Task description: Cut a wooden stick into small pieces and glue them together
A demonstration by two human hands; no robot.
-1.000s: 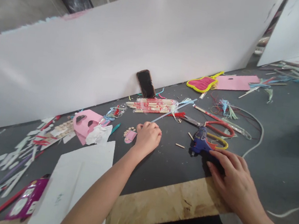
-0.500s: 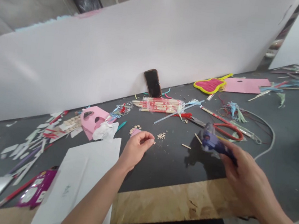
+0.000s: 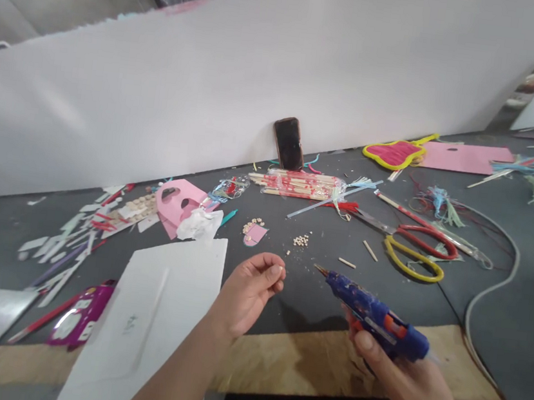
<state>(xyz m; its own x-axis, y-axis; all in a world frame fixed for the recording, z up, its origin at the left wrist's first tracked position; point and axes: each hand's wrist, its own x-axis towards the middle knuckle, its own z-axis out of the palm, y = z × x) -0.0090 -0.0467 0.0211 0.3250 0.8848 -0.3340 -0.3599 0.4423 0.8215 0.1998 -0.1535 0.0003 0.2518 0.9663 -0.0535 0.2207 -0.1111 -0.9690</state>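
Note:
My right hand point(image 3: 392, 371) is wrapped round a blue glue gun point(image 3: 374, 314), its metal tip pointing left toward my left hand. My left hand point(image 3: 253, 289) is pinched closed over the dark table, with a tiny pale bit at the fingertips that is too small to name. Beyond my left hand lies a pink heart-shaped piece point(image 3: 255, 235) with small round wooden pieces along its upper left edge. Right of it is a small pile of pale wooden bits point(image 3: 300, 240). Two short sticks point(image 3: 347, 262) lie above the glue gun.
Scissors point(image 3: 417, 247) with red and yellow handles lie beyond the glue gun. A phone point(image 3: 289, 144) leans on the white partition point(image 3: 212, 89), behind bagged sticks point(image 3: 302, 185). White board point(image 3: 146, 315), purple packet point(image 3: 82, 313) and scraps lie left. A cable point(image 3: 485, 285) curves at right.
The glue gun has come nearer and turned to point left, its tip closer to my left hand. My left hand has moved back from the pink piece, uncovering it. The camera view has shifted.

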